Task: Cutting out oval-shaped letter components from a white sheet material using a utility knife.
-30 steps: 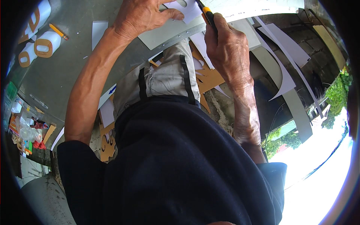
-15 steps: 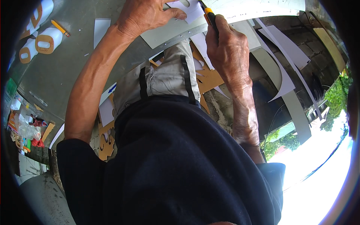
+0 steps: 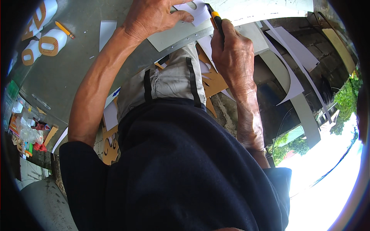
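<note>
Over the workbench at the top of the view, my right hand (image 3: 234,48) is closed round a yellow and black utility knife (image 3: 215,15). Its tip points away from me and meets the edge of a small white sheet piece (image 3: 200,14) with a curved cutout. My left hand (image 3: 154,17) lies just left of that piece, its thumb stretched out onto it. The left hand's other fingers are mostly cut off by the top edge. Beneath both, a large pale sheet (image 3: 266,8) reaches to the right along the bench.
White, brown-faced cut-out letters (image 3: 52,44) stand on the grey bench (image 3: 73,82) at left, near a yellow pencil-like tool (image 3: 64,30). Long white offcuts (image 3: 295,86) hang at right. Brown cut boards (image 3: 214,79) lie below the bench edge. Plastic bags (image 3: 31,133) sit at lower left.
My right hand and the knife have shifted slightly toward my left hand, the tip a little nearer to me. My left thumb stays on the white piece; the whole view has moved slightly.
</note>
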The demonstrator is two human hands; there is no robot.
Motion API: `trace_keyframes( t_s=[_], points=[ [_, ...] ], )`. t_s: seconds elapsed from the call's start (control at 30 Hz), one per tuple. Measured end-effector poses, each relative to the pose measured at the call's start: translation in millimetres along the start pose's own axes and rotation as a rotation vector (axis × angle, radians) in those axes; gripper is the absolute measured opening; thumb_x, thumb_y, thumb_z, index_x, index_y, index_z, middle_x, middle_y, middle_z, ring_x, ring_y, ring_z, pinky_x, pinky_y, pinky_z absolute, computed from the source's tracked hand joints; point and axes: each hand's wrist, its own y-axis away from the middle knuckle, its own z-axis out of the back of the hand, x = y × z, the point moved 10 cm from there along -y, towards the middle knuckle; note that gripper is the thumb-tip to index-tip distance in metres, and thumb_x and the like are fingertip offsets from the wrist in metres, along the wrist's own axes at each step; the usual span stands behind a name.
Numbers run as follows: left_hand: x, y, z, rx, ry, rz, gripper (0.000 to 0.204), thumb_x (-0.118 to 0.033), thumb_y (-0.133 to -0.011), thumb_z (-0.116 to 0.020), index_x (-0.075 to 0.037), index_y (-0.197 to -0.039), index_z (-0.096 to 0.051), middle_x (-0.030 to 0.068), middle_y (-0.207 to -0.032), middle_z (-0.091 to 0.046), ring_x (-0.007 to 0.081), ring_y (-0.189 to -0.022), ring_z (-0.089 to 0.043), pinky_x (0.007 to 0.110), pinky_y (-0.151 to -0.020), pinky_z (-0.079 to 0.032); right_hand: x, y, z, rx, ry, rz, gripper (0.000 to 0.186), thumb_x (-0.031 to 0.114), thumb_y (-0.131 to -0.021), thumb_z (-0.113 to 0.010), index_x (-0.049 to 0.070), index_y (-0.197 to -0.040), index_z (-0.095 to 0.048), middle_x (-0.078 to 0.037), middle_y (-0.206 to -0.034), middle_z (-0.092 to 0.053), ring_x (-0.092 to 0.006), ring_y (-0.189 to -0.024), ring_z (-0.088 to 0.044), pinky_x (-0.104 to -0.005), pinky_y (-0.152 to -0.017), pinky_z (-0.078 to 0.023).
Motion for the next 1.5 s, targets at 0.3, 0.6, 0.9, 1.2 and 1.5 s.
trace_keyframes(
  t_s=[0.3, 0.6, 0.9, 1.2, 1.5],
  points=[
    [-0.5, -0.3, 0.8, -0.002, -0.006, -0.009, 0.06, -0.021, -0.064, -0.093, -0.002, -0.118, -0.076, 0.0107, -0.135, -0.07, 0.0318, -0.143, -0.05, 0.049, -0.121, -0.036, 0.1, 2.1, -1.6, -0.006, -0.031, -0.041, 0.012, 0.014, -0.099, -0.061, 0.002, -0.098, -0.058, -0.022, -0.069, -0.067, -0.0414, -0.064, -0.07, -0.0495, -0.056, -0.052],
    [-1.0, -0.9, 1.2, -0.002, -0.008, -0.001, 0.06, -0.021, -0.064, -0.094, -0.002, -0.118, -0.076, 0.0112, -0.134, -0.07, 0.0317, -0.143, -0.051, 0.05, -0.121, -0.036, 2.1, 7.2, -3.2, -0.044, -0.056, -0.057, 0.015, 0.013, -0.097, -0.062, 0.0, -0.103, -0.059, -0.024, -0.071, -0.069, -0.0426, -0.064, -0.07, -0.0503, -0.058, -0.053],
    [-0.8, -0.1, -0.3, -0.01, -0.022, -0.004, 0.061, -0.021, -0.063, -0.094, -0.002, -0.118, -0.076, 0.0119, -0.133, -0.07, 0.032, -0.143, -0.051, 0.05, -0.121, -0.036, 4.1, 10.4, -4.8, -0.059, -0.065, -0.102, 0.014, 0.012, -0.098, -0.06, -0.001, -0.093, -0.058, -0.023, -0.067, -0.067, -0.0427, -0.061, -0.069, -0.0504, -0.057, -0.052],
    [-3.1, 2.8, 1.1, -0.032, -0.036, 0.011, 0.059, -0.023, -0.067, -0.094, -0.002, -0.119, -0.076, 0.0126, -0.133, -0.07, 0.0331, -0.142, -0.051, 0.05, -0.121, -0.037, 6.2, 13.7, -10.5, -0.012, -0.114, -0.141, 0.018, 0.01, -0.097, -0.062, -0.003, -0.09, -0.052, -0.022, -0.071, -0.066, -0.0429, -0.062, -0.069, -0.0521, -0.054, -0.054],
    [-25.4, 22.4, 1.4, -0.158, -0.217, 0.189, 0.052, -0.026, -0.075, -0.089, -0.004, -0.121, -0.075, 0.0117, -0.133, -0.07, 0.0366, -0.139, -0.054, 0.05, -0.117, -0.041, 0.9, -9.7, 19.1, 0.08, 0.167, 0.109, 0.016, 0.017, -0.1, -0.06, 0.001, -0.099, -0.063, -0.019, -0.079, -0.072, -0.0382, -0.072, -0.073, -0.0492, -0.066, -0.058]
  ],
)
